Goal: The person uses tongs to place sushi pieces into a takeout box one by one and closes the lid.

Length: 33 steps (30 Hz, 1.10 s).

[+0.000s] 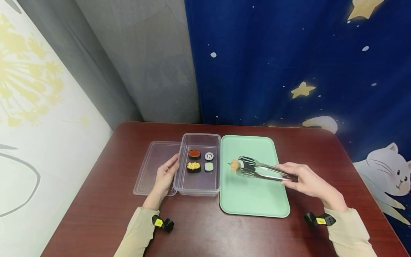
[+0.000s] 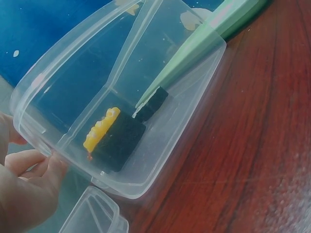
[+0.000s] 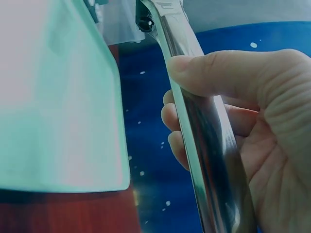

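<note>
My left hand (image 1: 165,175) holds the left wall of a clear plastic container (image 1: 197,185), its fingers at the rim. Four is not exceeded inside: several toy sushi pieces lie there, among them one with red roe (image 1: 194,154), one with yellow topping (image 1: 193,167) and a small round roll (image 1: 209,156). Metal tongs (image 1: 273,167) are gripped in my right hand (image 1: 305,178), the thumb (image 3: 209,73) on one arm and fingers round the other side. Between the tong tips, over the green tray (image 1: 253,203), is a sushi piece with orange topping (image 1: 235,165), dark wrap partly hidden by the tips.
A clear lid (image 1: 154,160) lies left of the container, which overlaps its edge in the head view. The green tray stands right beside the container. Both are on a dark red wooden table (image 1: 192,228), with grey and blue curtains (image 1: 244,71) behind it.
</note>
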Tool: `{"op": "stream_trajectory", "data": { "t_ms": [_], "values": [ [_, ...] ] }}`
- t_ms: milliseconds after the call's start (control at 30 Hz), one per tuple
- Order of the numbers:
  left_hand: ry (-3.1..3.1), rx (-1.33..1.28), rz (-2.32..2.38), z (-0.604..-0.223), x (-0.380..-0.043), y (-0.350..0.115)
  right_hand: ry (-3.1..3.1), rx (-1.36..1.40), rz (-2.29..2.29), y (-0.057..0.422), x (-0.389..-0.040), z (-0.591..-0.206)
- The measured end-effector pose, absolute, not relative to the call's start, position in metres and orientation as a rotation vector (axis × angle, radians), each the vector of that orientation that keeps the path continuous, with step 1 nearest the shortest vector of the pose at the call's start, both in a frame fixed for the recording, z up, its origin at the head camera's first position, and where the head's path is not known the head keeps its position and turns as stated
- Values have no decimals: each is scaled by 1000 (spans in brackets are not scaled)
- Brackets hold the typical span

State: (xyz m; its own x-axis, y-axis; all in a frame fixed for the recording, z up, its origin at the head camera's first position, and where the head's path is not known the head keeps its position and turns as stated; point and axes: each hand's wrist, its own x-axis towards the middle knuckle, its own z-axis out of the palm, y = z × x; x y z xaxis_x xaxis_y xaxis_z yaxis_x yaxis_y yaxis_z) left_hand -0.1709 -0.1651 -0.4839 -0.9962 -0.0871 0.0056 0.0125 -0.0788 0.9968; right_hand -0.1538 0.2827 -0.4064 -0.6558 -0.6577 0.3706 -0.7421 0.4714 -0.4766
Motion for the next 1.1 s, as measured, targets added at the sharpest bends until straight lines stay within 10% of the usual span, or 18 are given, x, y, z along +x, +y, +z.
{"op": "stream_trajectory", "data": {
  "t_ms": [1100],
  "values": [
    [-2088,105,-2284,-482,-171,-165,-2577,1521,846,177,-217,-389]
  ]
}}
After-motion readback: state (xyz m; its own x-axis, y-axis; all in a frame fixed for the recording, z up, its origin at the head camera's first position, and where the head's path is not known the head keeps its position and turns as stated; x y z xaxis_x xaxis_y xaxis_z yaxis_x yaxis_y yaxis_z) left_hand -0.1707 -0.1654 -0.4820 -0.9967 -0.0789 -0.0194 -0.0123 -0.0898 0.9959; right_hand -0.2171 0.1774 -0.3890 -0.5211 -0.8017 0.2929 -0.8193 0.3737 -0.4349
